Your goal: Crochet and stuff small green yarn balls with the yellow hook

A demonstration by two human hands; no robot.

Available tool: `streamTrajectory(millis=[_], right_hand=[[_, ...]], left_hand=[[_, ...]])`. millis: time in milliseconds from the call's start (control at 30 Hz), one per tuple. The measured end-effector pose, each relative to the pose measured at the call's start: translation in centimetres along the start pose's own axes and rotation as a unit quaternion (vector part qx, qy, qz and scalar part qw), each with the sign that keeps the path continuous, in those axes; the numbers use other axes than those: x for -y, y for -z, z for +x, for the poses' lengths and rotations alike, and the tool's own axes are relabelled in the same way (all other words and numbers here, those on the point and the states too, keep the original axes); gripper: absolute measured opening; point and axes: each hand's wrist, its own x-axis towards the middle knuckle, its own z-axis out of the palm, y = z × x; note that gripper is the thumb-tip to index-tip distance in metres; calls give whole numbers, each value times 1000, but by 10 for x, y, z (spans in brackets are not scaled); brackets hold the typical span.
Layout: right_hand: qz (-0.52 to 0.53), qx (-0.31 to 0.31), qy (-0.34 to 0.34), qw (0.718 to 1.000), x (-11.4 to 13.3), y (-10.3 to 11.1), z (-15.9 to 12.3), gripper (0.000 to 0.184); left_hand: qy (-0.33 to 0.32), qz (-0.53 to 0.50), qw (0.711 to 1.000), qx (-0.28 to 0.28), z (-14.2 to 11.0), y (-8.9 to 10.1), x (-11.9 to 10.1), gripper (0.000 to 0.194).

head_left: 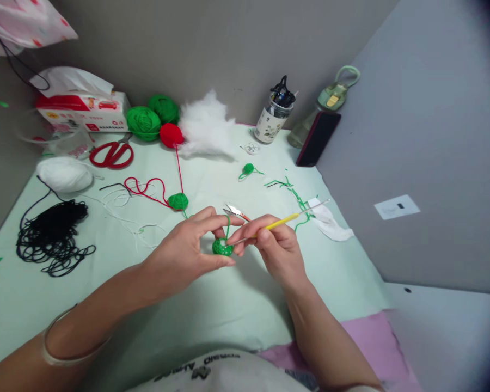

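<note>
My left hand pinches a small round green crochet piece that shows white at its opening. A strand of green yarn rises from the piece to my left index finger. In my right hand is a crochet hook with a yellow handle, held like a pen. One metal end of it meets the green piece; the other points up to the right. Just behind my hands lie small thread snips, partly covered by my fingers. A small green yarn ball sits behind my left hand.
Black yarn, a white yarn ball and red scissors lie at left. Along the back are a tissue box, green yarn balls, white stuffing, a pen jar, a phone and a bottle.
</note>
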Motion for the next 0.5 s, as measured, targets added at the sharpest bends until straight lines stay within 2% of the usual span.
streamTrajectory(millis=[133, 267, 400, 500], right_hand=[[-88, -15, 31, 995, 5, -2, -2, 21], [-204, 9, 86, 975, 6, -2, -3, 20], [-278, 23, 199, 939, 1, -3, -4, 21], [-340, 11, 280, 898, -1, -5, -7, 26]], left_hand=[[-15, 27, 999, -12, 3, -1, 7, 48], [-23, 51, 998, -32, 4, -1, 13, 47], [-15, 48, 997, -61, 3, -1, 10, 45], [-22, 32, 995, -89, 2, -2, 4, 40]])
